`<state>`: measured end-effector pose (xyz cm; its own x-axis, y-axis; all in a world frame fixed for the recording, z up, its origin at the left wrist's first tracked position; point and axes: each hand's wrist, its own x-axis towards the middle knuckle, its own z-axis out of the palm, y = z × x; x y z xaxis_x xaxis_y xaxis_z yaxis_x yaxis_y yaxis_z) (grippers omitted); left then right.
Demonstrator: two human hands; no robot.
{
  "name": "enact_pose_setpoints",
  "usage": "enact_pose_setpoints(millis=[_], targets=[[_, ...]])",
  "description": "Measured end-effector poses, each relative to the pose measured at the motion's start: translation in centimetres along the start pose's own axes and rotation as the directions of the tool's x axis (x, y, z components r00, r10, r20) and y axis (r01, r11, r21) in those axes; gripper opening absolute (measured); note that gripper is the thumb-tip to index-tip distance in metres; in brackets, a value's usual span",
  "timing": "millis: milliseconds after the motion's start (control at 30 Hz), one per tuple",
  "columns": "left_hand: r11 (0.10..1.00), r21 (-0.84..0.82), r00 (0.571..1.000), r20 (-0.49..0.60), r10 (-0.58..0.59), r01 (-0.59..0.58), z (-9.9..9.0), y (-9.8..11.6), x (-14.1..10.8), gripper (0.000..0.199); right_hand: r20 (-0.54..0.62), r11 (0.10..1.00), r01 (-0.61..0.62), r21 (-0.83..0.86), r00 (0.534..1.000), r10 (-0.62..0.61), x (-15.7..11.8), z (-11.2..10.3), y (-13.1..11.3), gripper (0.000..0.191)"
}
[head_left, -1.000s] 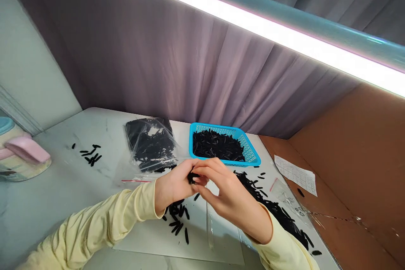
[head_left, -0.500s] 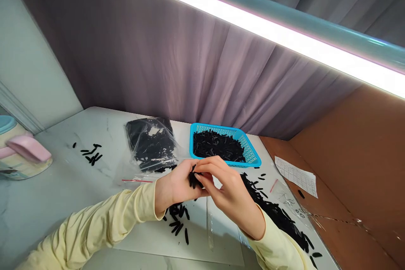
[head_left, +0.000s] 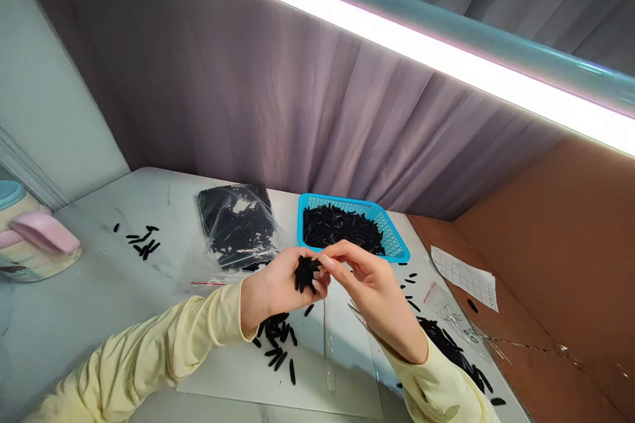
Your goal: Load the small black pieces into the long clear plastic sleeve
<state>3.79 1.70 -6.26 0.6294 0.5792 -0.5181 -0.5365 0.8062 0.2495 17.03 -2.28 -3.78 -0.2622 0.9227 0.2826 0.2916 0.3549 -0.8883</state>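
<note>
My left hand [head_left: 278, 287] is turned palm up, its fingers curled around a cluster of small black strips [head_left: 306, 273]. At the fingertips of that hand, my right hand [head_left: 374, 287] pinches with thumb and forefinger at the edge of the cluster; whatever lies between the two fingers is too small to make out. Below the hands more loose black strips [head_left: 278, 344] are scattered on a clear sheet. Behind them stands a blue basket [head_left: 401, 252] filled with the same black strips.
Left of the basket lies a clear plastic bag [head_left: 243, 228] with black pieces inside. A pile of strips [head_left: 449, 350] runs along the right table edge, near a printed paper [head_left: 466, 275]. A mug-like container [head_left: 40, 258] with a pink handle stands far left.
My right hand has drawn back slightly to the right from the left palm, so more of the black cluster shows. My left hand has barely moved.
</note>
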Motion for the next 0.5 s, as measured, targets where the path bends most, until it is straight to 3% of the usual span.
enact_pose_setpoints(millis=[133,267,400,500], targets=[[0.990,0.126,0.995,0.065,-0.075,0.066,0.3,1.3,-0.7,0.018,-0.033,0.968,-0.106,0.226,0.993,0.116,0.3,-0.6,-0.2,0.020],[0.937,0.349,0.991,0.127,-0.030,-0.016,0.7,2.2,-1.8,0.024,-0.081,0.945,-0.134,0.299,0.983,0.165,0.5,-1.3,-0.5,0.018],[0.760,0.612,0.974,0.177,0.140,-0.220,1.5,2.4,-3.2,0.030,-0.119,0.933,-0.121,0.340,0.978,0.171,0.5,-2.0,-0.5,0.013],[0.608,0.740,0.958,0.208,0.199,-0.287,2.0,2.3,-4.1,0.035,-0.169,0.949,-0.100,0.298,0.973,0.155,0.3,-2.2,-0.6,0.011]])
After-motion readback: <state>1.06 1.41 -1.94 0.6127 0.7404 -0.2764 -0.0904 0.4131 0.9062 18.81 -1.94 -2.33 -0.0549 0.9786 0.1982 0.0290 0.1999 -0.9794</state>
